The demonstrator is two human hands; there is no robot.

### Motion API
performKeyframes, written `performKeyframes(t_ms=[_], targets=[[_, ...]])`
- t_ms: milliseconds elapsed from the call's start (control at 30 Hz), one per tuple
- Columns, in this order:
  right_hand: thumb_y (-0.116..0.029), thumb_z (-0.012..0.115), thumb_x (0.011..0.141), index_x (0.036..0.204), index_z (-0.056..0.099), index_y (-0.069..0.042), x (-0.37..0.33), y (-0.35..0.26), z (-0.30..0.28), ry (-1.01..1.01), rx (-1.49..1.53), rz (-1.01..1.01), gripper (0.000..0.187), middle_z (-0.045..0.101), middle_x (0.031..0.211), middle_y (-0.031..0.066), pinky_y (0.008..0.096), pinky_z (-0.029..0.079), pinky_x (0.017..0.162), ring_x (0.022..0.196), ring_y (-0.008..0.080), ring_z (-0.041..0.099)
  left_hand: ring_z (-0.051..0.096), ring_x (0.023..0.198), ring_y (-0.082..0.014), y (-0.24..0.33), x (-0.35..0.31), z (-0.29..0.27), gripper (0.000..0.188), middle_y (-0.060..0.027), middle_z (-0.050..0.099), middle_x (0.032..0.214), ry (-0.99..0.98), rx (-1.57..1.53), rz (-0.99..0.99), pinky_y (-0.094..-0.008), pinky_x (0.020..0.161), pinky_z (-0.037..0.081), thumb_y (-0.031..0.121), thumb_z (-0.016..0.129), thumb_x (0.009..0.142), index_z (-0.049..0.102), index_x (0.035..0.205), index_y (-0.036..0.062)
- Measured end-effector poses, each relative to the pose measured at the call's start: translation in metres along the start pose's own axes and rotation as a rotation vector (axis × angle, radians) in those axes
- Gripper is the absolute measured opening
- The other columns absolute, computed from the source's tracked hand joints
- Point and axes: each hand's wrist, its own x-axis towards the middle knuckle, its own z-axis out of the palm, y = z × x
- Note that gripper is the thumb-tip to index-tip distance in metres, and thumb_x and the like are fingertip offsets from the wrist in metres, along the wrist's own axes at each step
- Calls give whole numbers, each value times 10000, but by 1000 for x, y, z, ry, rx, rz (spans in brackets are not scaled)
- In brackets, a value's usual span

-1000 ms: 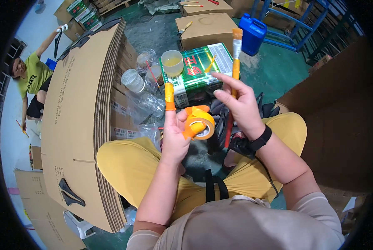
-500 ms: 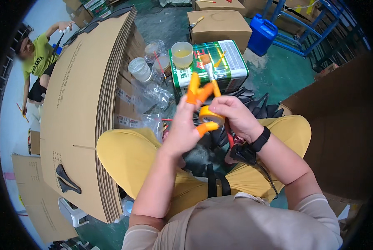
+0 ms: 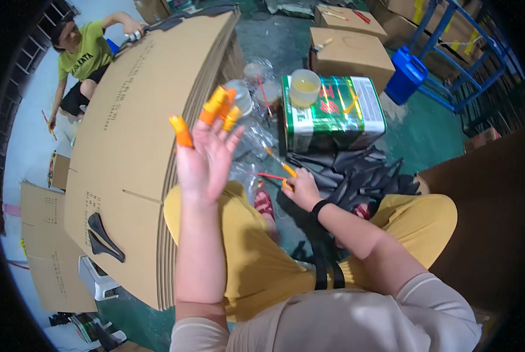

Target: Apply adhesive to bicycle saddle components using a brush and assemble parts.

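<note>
My left hand (image 3: 204, 155) is raised beside the cardboard stack, palm showing and fingers apart, holding nothing. Orange-yellow wraps cover its thumb tip and several fingertips. Lower and to the right, between my knees, my right hand (image 3: 303, 189) is closed around a paintbrush (image 3: 283, 165) with an orange-yellow handle, bristles pointing up and left. A curved orange-yellow piece (image 3: 286, 184) shows under its fingers; whether it is the tape roll, I cannot tell. Beyond this hand lies a pile of black, leaf-shaped pieces (image 3: 356, 176).
A cup of yellowish liquid (image 3: 305, 88) stands on a green-and-white tin (image 3: 362, 120). Flat cardboard (image 3: 127, 158) is stacked at left, bearing a black saddle-shaped piece (image 3: 105, 240). A person (image 3: 89, 58) crouches behind it. A blue jerrycan (image 3: 406, 76) stands far right.
My hands have moved apart: the left went left and spread its fingers, the right went down with the paintbrush. The round tape roll no longer shows plainly. The whole view has shifted.
</note>
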Motion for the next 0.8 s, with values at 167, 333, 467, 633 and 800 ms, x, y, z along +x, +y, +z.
performKeyframes(t_ms=[167, 333, 467, 633, 800], targets=[[-284, 684, 734, 873, 707, -107, 26, 1, 0, 30, 49, 9, 226, 524, 810, 117, 408, 413, 730, 861, 302, 505, 368, 1241, -202, 2, -8, -2, 765, -83, 421, 1372, -3, -114, -24, -380, 1021, 297, 649, 261, 882, 511, 1253, 29], [-245, 665, 801, 959, 685, -49, 87, -52, -97, 257, 775, 67, 252, 599, 932, 131, 318, 419, 775, 911, 241, 544, 373, 1242, -203, -11, -17, -7, 743, -74, 461, 1334, -82, -129, -6, -416, 1069, 213, 619, 224, 903, 534, 1229, 27], [-230, 667, 807, 1078, 640, -35, 99, -100, -180, 292, 924, -174, 334, 590, 960, 93, 283, 412, 784, 889, 167, 538, 386, 1245, -221, -28, -11, 12, 731, -94, 504, 1292, -85, -14, 11, -441, 1088, 194, 606, 201, 911, 566, 1195, 41], [-225, 663, 812, 1152, 600, -36, 99, -122, -190, 261, 842, -266, 394, 601, 1010, 94, 289, 399, 875, 960, 175, 548, 399, 1237, -205, -37, -13, 13, 727, -81, 495, 1308, -110, 101, 29, -414, 1062, 235, 589, 155, 925, 565, 1203, 57], [-181, 559, 880, 1150, 606, -34, 105, -96, -194, 324, 1036, -75, 311, 615, 1120, 75, 270, 401, 901, 1008, 129, 550, 491, 1119, -173, -26, -21, -1, 388, -76, 584, 1163, 146, 278, 255, -370, 967, 355, 372, 443, 945, 591, 1133, 67]])
